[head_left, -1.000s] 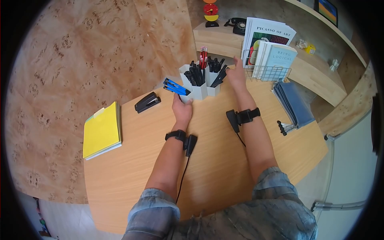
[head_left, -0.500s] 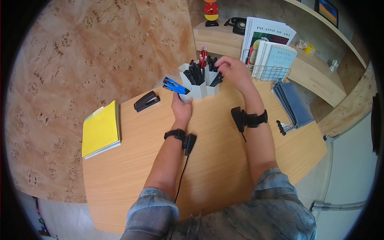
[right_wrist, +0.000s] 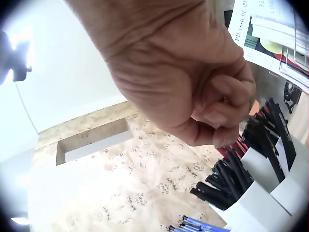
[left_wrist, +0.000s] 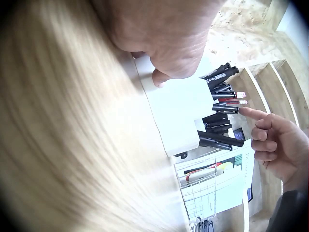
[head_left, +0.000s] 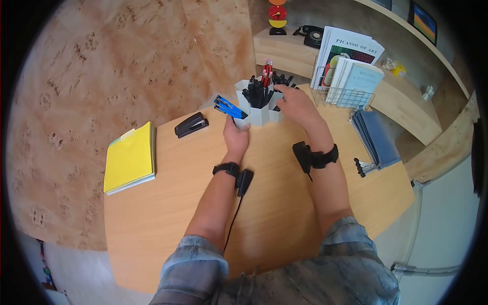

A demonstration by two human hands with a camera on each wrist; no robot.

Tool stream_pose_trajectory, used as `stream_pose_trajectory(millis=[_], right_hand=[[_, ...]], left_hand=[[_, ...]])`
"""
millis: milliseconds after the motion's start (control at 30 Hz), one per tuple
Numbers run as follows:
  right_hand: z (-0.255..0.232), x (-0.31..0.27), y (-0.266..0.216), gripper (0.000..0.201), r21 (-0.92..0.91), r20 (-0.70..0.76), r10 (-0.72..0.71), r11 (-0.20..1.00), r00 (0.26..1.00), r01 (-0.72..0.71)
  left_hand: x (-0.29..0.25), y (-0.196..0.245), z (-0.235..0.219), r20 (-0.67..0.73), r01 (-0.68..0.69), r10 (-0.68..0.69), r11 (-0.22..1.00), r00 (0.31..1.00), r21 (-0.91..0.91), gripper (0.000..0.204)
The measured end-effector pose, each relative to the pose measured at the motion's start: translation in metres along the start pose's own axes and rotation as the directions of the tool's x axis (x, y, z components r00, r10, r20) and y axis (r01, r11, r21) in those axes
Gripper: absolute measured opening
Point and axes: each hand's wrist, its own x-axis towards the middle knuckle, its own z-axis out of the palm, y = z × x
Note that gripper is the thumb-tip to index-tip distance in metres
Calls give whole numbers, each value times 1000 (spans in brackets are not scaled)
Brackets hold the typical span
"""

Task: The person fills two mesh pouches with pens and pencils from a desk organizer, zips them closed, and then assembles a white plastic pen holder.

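Observation:
A white pen holder point(head_left: 259, 118) with several compartments stands at the far side of the table. My left hand point(head_left: 236, 138) holds its near left corner, the thumb against the white wall in the left wrist view. Blue pens point(head_left: 230, 108) lean out of the left compartment, black pens point(head_left: 258, 94) fill the middle, and red pencils point(head_left: 267, 72) with pink ends rise behind. Over the right compartment is my right hand point(head_left: 299, 105), holding nothing. Its index finger point(left_wrist: 253, 113) is extended, the tip right at a black pen's end in the left wrist view; the other fingers are curled.
Left of the holder are a black stapler point(head_left: 191, 125) and a yellow folder point(head_left: 130, 160). To the right, a wire rack point(head_left: 351, 99) holds books, with a blue folded item point(head_left: 377, 140) nearer me. A black telephone point(head_left: 312, 35) sits on the shelf behind.
My right hand has moved from the holder's right side leftward over its pens. The left hand has kept its hold on the pen holder. The head view has shifted slightly.

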Motion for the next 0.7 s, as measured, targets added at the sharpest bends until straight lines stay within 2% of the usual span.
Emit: stream_pose_trajectory(millis=[133, 233, 333, 433, 533, 700], right_hand=[[0, -1, 0, 38, 98, -5, -38, 995, 999, 38], [16, -2, -10, 43, 158, 31, -277, 950, 960, 269], [32, -11, -35, 48, 152, 234, -220, 970, 947, 188], [48, -12, -21, 53, -22, 130, -185, 982, 974, 189], [33, -2, -3, 54, -11, 76, -97, 995, 992, 98], [17, 4, 12, 57, 166, 140, -113, 982, 984, 90]], left_hand=[[0, 3, -1, -1, -5, 5, 1000, 1000, 25, 51], [1, 0, 0, -12, -21, 22, 998, 1000, 55, 51], [2, -3, 2, -38, -13, 14, 999, 999, 33, 50], [1, -2, 2, -27, 13, -13, 1000, 1000, 2, 51], [1, 0, 2, -40, -9, 9, 1000, 999, -5, 51], [1, 0, 0, -36, -31, 31, 1000, 999, -1, 51]])
